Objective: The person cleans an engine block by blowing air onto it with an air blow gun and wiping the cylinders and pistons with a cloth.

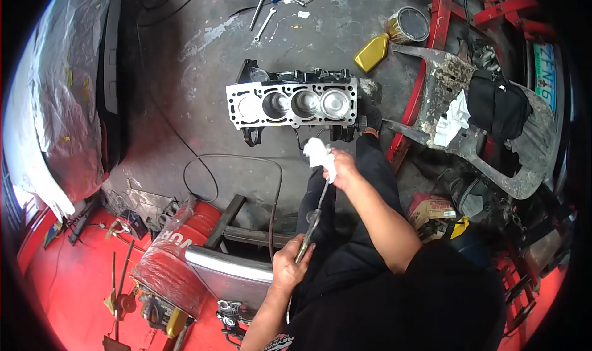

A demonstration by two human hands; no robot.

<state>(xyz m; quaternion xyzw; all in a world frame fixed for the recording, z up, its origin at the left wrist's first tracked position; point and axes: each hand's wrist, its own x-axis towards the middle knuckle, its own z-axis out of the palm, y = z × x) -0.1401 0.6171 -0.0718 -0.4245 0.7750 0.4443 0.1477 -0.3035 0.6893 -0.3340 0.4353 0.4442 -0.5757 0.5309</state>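
Observation:
My left hand (288,266) is closed round the thick lower end of a long, thin metal rod tool (315,218), whose exact kind I cannot make out. My right hand (343,168) grips a crumpled white rag (319,154), cloth or paper, at the rod's upper end. The rag hides the tip. Just beyond the rag, an engine block (291,106) rests on the floor with its row of cylinder bores facing up. Neither hand touches the block.
A dark hose (279,184) loops across the floor (172,92). Beyond the block lie a wrench (266,24), a gold bottle (372,53) and a tub (412,24). A red drum (179,246) stands left; a black bag (498,106) lies on a worn panel (518,178) at right.

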